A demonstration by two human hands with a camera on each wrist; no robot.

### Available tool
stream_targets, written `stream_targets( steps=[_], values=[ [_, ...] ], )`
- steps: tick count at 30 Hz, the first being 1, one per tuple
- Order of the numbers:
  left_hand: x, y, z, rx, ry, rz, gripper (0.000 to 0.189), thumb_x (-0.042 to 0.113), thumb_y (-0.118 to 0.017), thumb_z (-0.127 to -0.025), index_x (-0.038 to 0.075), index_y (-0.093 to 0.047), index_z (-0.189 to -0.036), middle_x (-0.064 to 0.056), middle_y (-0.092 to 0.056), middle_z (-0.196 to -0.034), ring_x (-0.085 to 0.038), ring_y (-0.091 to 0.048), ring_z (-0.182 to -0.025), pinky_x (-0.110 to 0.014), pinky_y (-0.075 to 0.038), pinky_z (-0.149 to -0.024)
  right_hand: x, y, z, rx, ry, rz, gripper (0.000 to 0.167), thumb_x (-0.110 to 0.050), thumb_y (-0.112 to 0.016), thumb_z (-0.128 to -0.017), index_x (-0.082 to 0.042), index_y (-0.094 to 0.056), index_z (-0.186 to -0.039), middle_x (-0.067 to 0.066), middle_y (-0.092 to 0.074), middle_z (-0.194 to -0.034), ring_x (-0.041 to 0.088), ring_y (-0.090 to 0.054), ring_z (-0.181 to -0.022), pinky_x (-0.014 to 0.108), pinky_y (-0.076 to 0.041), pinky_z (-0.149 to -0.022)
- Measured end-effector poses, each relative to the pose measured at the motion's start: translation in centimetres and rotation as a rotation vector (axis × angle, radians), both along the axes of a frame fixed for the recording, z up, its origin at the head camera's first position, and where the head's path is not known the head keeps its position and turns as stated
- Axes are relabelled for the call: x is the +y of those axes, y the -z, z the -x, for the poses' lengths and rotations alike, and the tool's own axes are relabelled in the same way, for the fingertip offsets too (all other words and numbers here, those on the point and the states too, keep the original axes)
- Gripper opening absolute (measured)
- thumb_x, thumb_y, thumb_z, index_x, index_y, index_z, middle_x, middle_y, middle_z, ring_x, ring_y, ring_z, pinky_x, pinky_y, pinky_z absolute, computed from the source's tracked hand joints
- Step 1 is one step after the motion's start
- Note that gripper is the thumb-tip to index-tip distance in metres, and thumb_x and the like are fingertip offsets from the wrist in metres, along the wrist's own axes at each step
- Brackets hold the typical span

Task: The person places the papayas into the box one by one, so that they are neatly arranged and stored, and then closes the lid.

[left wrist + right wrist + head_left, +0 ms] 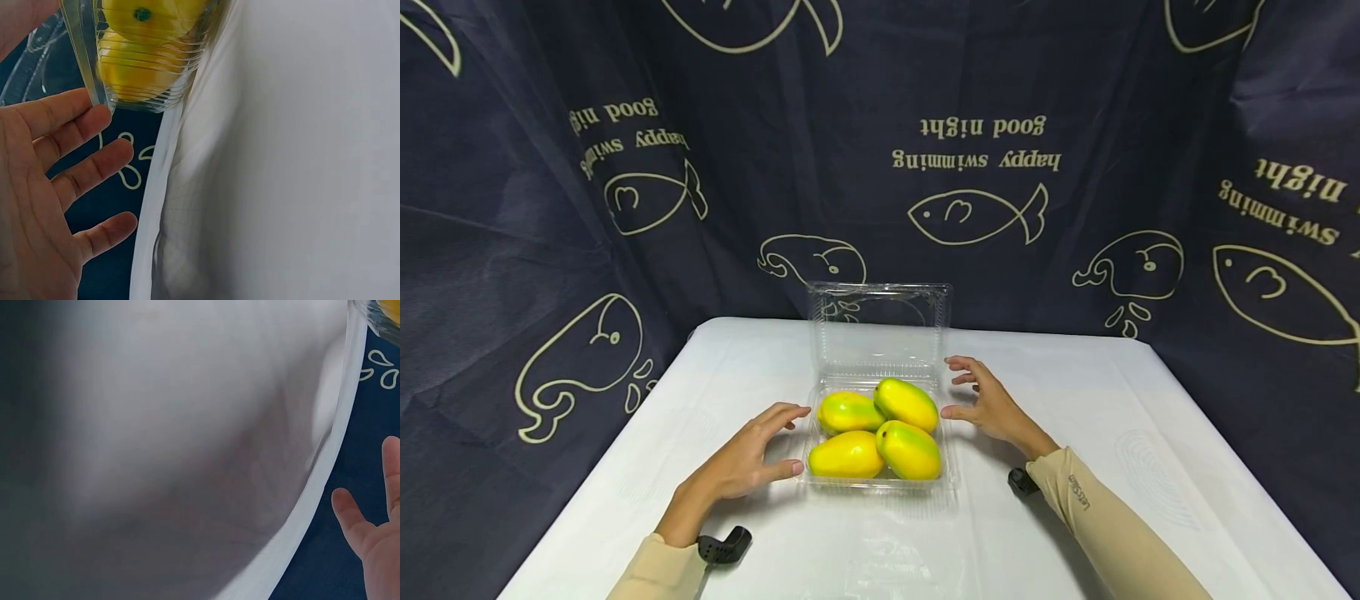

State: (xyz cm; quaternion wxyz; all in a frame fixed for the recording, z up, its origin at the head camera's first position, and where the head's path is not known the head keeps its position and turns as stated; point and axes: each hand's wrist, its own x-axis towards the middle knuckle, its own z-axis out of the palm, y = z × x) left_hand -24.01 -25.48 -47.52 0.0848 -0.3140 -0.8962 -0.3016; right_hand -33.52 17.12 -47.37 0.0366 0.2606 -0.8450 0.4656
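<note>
Several yellow-green mangoes [850, 456] lie in a clear plastic clamshell box [880, 483] on the table. The box's transparent lid [880, 329] stands raised at the far side. My left hand [741, 458] is at the box's left side, thumb and fingers spread apart. In the left wrist view its fingertips [100, 115] are at the box's ribbed edge; whether they touch it I cannot tell. On the right, my right hand [988, 404] has its fingers spread near the box wall and grips nothing. Only part of that hand [381, 544] shows in the right wrist view.
A white cloth [1075, 400] covers the table. Dark blue curtains [985, 75] with fish and whale drawings hang behind it and on both sides. Black bands [726, 546] are on both wrists, over beige sleeves [1112, 517].
</note>
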Motion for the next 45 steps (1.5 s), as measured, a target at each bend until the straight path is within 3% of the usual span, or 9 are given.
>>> stream_targets(
  steps=[17, 28, 38, 45],
  values=[
    [0.0, -0.1, 0.0, -0.001, -0.011, 0.011, 0.071, 0.043, -0.073, -0.087, 0.018, -0.047, -0.148, 0.002, -0.052, -0.145, -0.022, -0.06, -0.12, -0.053, -0.05, -0.096, -0.2, -0.8, -0.2, 0.077, -0.015, 0.053, 0.093, -0.021, -0.092, -0.071, -0.017, -0.039, -0.147, 0.008, -0.045, -0.148, 0.038, -0.054, -0.126, 0.069, -0.032, -0.108],
    [0.3, -0.5, 0.0, -0.007, -0.027, 0.018, 0.073, 0.045, -0.074, -0.086, 0.017, -0.048, -0.148, 0.002, -0.052, -0.145, -0.022, -0.06, -0.12, -0.055, -0.047, -0.096, -0.2, -2.4, -0.2, 0.087, -0.004, 0.075, 0.09, -0.017, -0.09, -0.074, -0.013, -0.038, -0.148, 0.007, -0.043, -0.152, 0.038, -0.053, -0.128, 0.066, -0.032, -0.111],
    [0.3, -0.5, -0.1, -0.014, -0.045, 0.051, 0.075, 0.052, -0.072, -0.087, 0.021, -0.045, -0.15, 0.004, -0.051, -0.146, -0.018, -0.059, -0.121, -0.056, -0.046, -0.097, -0.4, -4.1, -0.8, 0.131, -0.001, 0.108, 0.09, -0.014, -0.089, -0.074, -0.019, -0.039, -0.147, 0.004, -0.042, -0.153, 0.04, -0.052, -0.129, 0.064, -0.031, -0.115],
    [0.4, -0.5, -0.1, -0.008, -0.053, 0.042, 0.074, 0.052, -0.072, -0.086, 0.022, -0.046, -0.149, 0.004, -0.052, -0.145, -0.018, -0.059, -0.12, -0.056, -0.043, -0.098, -0.4, -5.3, -1.6, 0.164, 0.002, 0.118, 0.088, -0.015, -0.089, -0.074, -0.021, -0.04, -0.146, 0.005, -0.044, -0.15, 0.032, -0.055, -0.127, 0.06, -0.033, -0.115]
  ],
)
